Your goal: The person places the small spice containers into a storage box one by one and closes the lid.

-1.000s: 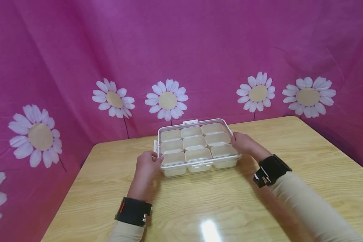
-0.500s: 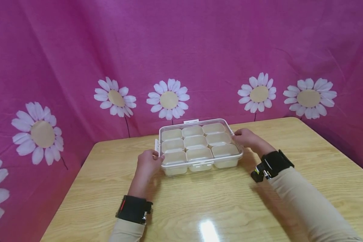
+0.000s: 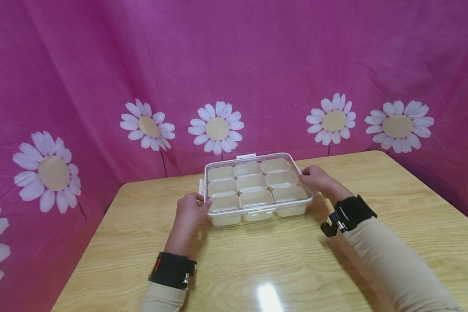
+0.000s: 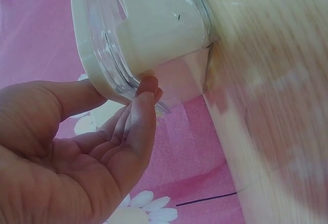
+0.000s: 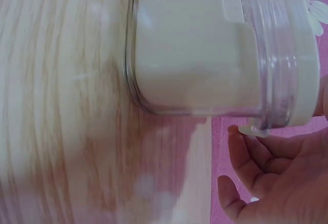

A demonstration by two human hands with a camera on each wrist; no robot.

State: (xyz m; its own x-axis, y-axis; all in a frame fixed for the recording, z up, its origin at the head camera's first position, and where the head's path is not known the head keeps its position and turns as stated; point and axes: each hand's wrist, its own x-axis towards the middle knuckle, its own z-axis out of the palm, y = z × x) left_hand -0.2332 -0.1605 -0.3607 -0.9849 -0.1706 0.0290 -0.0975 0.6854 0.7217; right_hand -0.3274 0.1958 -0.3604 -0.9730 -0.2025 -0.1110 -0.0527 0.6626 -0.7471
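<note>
A clear plastic storage box [image 3: 256,214] with a white-rimmed transparent lid stands on the table, several cream compartments showing inside. My left hand [image 3: 190,212] is at its front left corner. In the left wrist view the thumb lies on the lid's white rim [image 4: 88,55] and the fingers [image 4: 146,111] curl in under the edge. My right hand [image 3: 316,179] is at the right side; in the right wrist view a fingertip meets the small side latch [image 5: 252,130], while the thumb is mostly hidden behind the lid. The left side latch [image 3: 201,187] sticks outward.
The wooden table [image 3: 234,268] extends in front of the box and to both sides. A magenta curtain [image 3: 257,78] with white daisies hangs right behind the table's back edge. Each wrist wears a black strap with a camera, the right strap [image 3: 355,212] above a beige sleeve.
The right wrist has shifted and turned slightly, its fingers staying at the box's right side. The left hand keeps its place on the box. The head view has moved a little.
</note>
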